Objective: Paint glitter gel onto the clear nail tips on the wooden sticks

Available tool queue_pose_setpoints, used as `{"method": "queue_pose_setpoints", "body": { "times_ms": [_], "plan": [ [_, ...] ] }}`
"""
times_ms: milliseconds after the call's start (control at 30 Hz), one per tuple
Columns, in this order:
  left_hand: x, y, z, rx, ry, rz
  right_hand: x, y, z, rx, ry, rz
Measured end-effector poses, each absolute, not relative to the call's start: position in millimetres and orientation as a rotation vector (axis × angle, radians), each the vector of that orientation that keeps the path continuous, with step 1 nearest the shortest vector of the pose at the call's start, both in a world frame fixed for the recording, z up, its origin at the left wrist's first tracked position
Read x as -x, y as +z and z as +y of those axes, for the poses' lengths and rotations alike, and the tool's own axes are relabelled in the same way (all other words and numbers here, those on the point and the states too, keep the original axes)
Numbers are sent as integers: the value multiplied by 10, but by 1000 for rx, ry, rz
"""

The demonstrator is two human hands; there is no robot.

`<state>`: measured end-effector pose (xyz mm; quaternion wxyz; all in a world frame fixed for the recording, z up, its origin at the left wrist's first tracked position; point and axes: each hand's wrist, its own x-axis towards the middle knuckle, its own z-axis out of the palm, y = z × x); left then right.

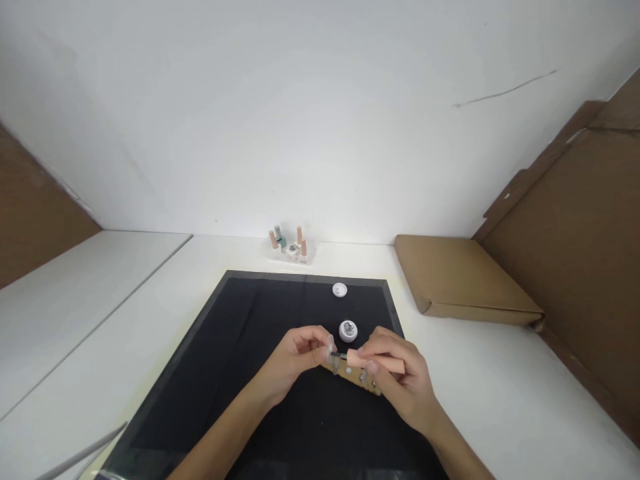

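My left hand [303, 352] is closed, pinching a small translucent piece [331, 348] between thumb and fingertips; its exact kind I cannot make out. In my right hand [397, 367] is a nail polish brush [376, 361] by its long peach cap, the dark bristles pointing left and at or very near the translucent piece. Below both hands lies a tan wooden strip [354, 377] with a few small pale and shiny bits on it, partly covered by my fingers. Just beyond sits an open white jar [348, 331] of silvery bits, and farther back its likely white lid [339, 290].
A black mat [240, 347] covers the middle of the white table [150, 287]. At the back stands a clear tray [309, 259] with several peach-capped and grey-green bottles. A flat cardboard box [463, 277] lies to the right, with cardboard panels and a white wall around.
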<state>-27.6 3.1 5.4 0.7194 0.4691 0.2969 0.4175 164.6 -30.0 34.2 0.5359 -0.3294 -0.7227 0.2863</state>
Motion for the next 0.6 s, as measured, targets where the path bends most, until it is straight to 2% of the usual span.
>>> {"method": "queue_pose_setpoints", "body": {
  "times_ms": [600],
  "plan": [
    [280,32,33,-1064,963,717,-1626,329,-294,740,692,-1767]
  ]
}}
